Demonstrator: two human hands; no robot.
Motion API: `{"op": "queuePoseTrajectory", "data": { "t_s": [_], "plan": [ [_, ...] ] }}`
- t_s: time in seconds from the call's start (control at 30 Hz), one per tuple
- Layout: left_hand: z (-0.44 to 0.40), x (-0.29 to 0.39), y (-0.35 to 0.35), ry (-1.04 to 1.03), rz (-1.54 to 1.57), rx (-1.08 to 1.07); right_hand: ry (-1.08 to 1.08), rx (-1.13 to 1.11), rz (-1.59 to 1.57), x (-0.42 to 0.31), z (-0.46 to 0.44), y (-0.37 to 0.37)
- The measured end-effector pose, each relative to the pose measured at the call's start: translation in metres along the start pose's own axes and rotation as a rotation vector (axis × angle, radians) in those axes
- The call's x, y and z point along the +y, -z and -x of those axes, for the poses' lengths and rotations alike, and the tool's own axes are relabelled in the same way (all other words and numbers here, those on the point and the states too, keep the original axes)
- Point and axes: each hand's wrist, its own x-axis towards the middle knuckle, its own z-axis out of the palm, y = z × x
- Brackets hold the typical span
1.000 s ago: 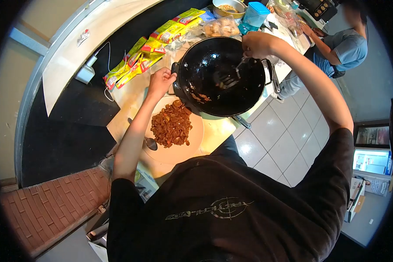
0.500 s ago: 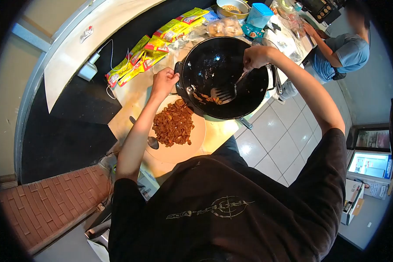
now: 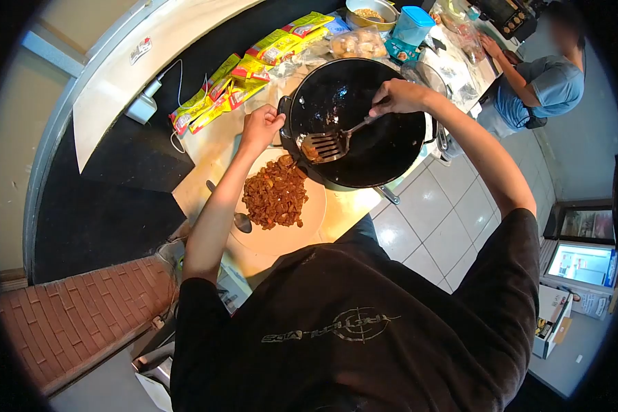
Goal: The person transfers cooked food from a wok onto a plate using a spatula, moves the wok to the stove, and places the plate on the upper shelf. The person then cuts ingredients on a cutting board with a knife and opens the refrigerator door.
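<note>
And here we are at the counter point(image 3: 350, 216), with the wok point(image 3: 388, 154) right in the middle of the action, its dark mouth open to the view! The left hand point(image 3: 262, 128) is on the wok's left handle point(image 3: 284, 108), fingers curled in and pressed together, thumb up against them, pinching that handle. Over on the other side, the right hand point(image 3: 399, 97) reaches across the wok's rim, thumb and fingers closed around the handle end of the slotted spatula point(image 3: 331, 145); the far fingers are tucked away, so their exact curl I cannot tell. The spatula's head is inside the wok, over toward the left wall, and there are brown scraps point(image 3: 312, 152) at its leading edge!

Just below, look at the plate point(image 3: 312, 223): a heap of brown, chopped food point(image 3: 275, 196) sits on it, close under the wok's left edge. Whether wok and plate touch, I cannot tell. A spoon point(image 3: 242, 222) lies at the plate's left side, partly behind the left forearm, and a knife handle point(image 3: 389, 195) pokes out from beneath the wok.

Up beyond the wok, yellow packets point(image 3: 275, 47) line the back, then a clear bag point(image 3: 358, 42), a bowl point(image 3: 372, 14) and a blue-lidded tub point(image 3: 412, 27). Far right, a person point(image 3: 546, 82) in a blue shirt reaches over the worktop!
</note>
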Motion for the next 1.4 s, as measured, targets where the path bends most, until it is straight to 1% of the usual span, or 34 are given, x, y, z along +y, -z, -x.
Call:
{"op": "queuePoseTrajectory", "data": {
  "t_s": [0.13, 0.27, 0.33, 0.37, 0.43, 0.47, 0.53, 0.57, 0.6, 0.67, 0.7, 0.73, 0.8, 0.83, 0.87, 0.93, 0.97, 1.0, 1.07, 1.1, 1.2, 1.33, 1.4],
  "plan": [
    [0.002, -0.001, 0.002, 0.001, 0.014, -0.009, 0.061, -0.036, -0.020, -0.006, 0.002, 0.000],
    [0.003, 0.001, 0.003, 0.003, 0.016, -0.011, 0.104, -0.020, -0.049, -0.006, 0.007, -0.008],
    [0.002, 0.001, 0.002, -0.001, 0.036, -0.012, 0.177, 0.022, -0.144, -0.013, 0.010, -0.012],
    [0.001, 0.001, 0.001, -0.002, 0.038, -0.017, 0.177, 0.020, -0.144, -0.017, 0.011, -0.015],
    [0.000, 0.002, 0.001, -0.002, 0.038, -0.026, 0.193, 0.108, -0.155, -0.038, 0.015, -0.016],
    [-0.001, 0.003, 0.002, -0.002, 0.051, -0.040, 0.192, 0.109, -0.158, -0.046, 0.018, -0.018],
    [0.000, 0.006, 0.004, 0.000, 0.060, -0.053, 0.231, 0.290, -0.049, -0.065, 0.023, -0.023],
    [0.001, 0.009, 0.005, -0.001, 0.049, -0.057, 0.206, 0.307, 0.000, -0.076, 0.029, -0.023],
    [0.002, 0.011, 0.006, -0.002, 0.037, -0.059, 0.247, 0.362, 0.046, -0.083, 0.034, -0.028],
    [0.004, 0.011, 0.008, 0.000, 0.030, -0.054, 0.179, 0.355, 0.128, -0.094, 0.046, -0.037],
    [0.003, 0.009, 0.009, -0.006, 0.022, -0.070, 0.223, 0.418, 0.168, -0.094, 0.051, -0.045],
    [0.003, 0.008, 0.009, -0.014, 0.014, -0.088, 0.224, 0.414, 0.169, -0.093, 0.056, -0.054],
    [0.004, 0.009, 0.012, 0.004, -0.020, -0.104, 0.211, 0.488, 0.233, -0.087, 0.064, -0.071],
    [0.004, 0.010, 0.013, 0.022, -0.056, -0.121, 0.241, 0.492, 0.260, -0.083, 0.068, -0.076],
    [0.005, 0.009, 0.013, 0.025, -0.056, -0.120, 0.243, 0.490, 0.259, -0.080, 0.072, -0.080],
    [0.005, 0.006, 0.011, -0.014, 0.004, -0.107, 0.266, 0.555, 0.256, -0.076, 0.079, -0.087],
    [0.004, 0.006, 0.011, -0.014, 0.004, -0.111, 0.226, 0.508, 0.282, -0.072, 0.082, -0.092],
    [0.003, 0.005, 0.011, -0.007, 0.005, -0.118, 0.221, 0.509, 0.282, -0.070, 0.084, -0.096],
    [0.000, 0.004, 0.011, -0.004, 0.004, -0.127, 0.274, 0.510, 0.365, -0.065, 0.087, -0.102],
    [0.001, 0.004, 0.011, -0.004, 0.004, -0.127, 0.261, 0.506, 0.389, -0.063, 0.087, -0.105],
    [0.002, 0.004, 0.012, -0.002, -0.008, -0.140, 0.224, 0.546, 0.371, -0.057, 0.088, -0.109],
    [0.001, 0.004, 0.010, -0.036, 0.031, -0.129, 0.230, 0.557, 0.393, -0.058, 0.092, -0.110],
    [0.002, 0.007, 0.011, -0.022, -0.001, -0.140, 0.245, 0.546, 0.417, -0.056, 0.091, -0.112]
  ]
}}
